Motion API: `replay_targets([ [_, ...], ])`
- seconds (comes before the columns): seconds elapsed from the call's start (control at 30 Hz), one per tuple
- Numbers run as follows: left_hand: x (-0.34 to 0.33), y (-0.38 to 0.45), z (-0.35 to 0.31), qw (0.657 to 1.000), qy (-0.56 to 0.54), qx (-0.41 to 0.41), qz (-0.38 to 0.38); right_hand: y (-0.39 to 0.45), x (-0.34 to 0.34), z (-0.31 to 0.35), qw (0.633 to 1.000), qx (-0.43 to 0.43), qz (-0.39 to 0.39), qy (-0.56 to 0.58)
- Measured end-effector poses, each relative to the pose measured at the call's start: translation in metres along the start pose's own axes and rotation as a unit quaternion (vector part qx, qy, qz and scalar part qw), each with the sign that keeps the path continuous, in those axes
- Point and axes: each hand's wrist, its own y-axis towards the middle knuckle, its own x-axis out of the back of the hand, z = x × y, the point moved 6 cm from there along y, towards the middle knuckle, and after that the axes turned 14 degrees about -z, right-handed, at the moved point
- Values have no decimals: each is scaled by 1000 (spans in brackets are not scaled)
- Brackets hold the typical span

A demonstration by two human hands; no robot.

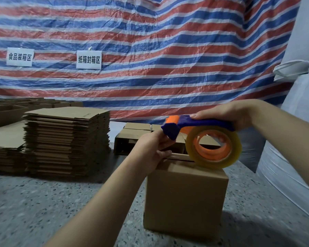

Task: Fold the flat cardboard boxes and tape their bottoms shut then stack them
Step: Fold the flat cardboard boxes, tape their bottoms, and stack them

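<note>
— On the floor (pixel 43 207), front and centre, what's standing there?
— One folded box (pixel 185 196), upright on the speckled floor, top flaps closed with a dark seam between them.

— And the hands?
— Right hand (pixel 228 113) has its grip wrapped round the blue handle of a tape dispenser (pixel 200 129); the fingers show through the orange core. The clear tape roll (pixel 214 148) hangs over the box's far top edge, its lower rim down at the cardboard.
— The left?
— Left hand (pixel 153 148) is at the box's top left edge. The thumb lies along the flap, and the fingers reach up to the dispenser's blue nose, pinching there. I can't tell if tape is between them; it's too blurred.

— Where's the rest of the cardboard?
— Left of the box, well apart, a tall stack of flat boxes (pixel 68 139), with a lower stack (pixel 5 148) beside it. Behind the hands, made-up boxes (pixel 130 136) lie on the floor, one open side facing us. More open boxes (pixel 7 109) sit far left.

— Backdrop?
— A striped red, white and blue tarp (pixel 150 50) with two paper signs (pixel 89 59). White sacks (pixel 301 122) on the right.
</note>
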Motion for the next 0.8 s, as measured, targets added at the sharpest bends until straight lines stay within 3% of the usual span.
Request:
replay_targets([
  [0.23, 6, 7, 1, 992, -59, 20, -108, 0, 20, -17, 998, -46, -10, -38],
  [0.4, 9, 0, -5, 988, -33, 0, -151, 2, 12, -11, 996, -35, -21, -76],
  [0.47, 18, -2, -20, 981, 79, -73, -164, 2, 10, -7, 994, -35, -21, -98],
  [0.57, 35, -9, -35, 924, 297, -203, -129, 1, 8, -2, 992, -35, -14, -116],
  [0.7, 56, -10, -25, 893, 390, -201, -99, 3, 1, 6, 991, -27, -7, -133],
  [0.8, 62, -7, -17, 905, 380, -169, -93, 6, -5, 11, 989, -27, 2, -146],
])
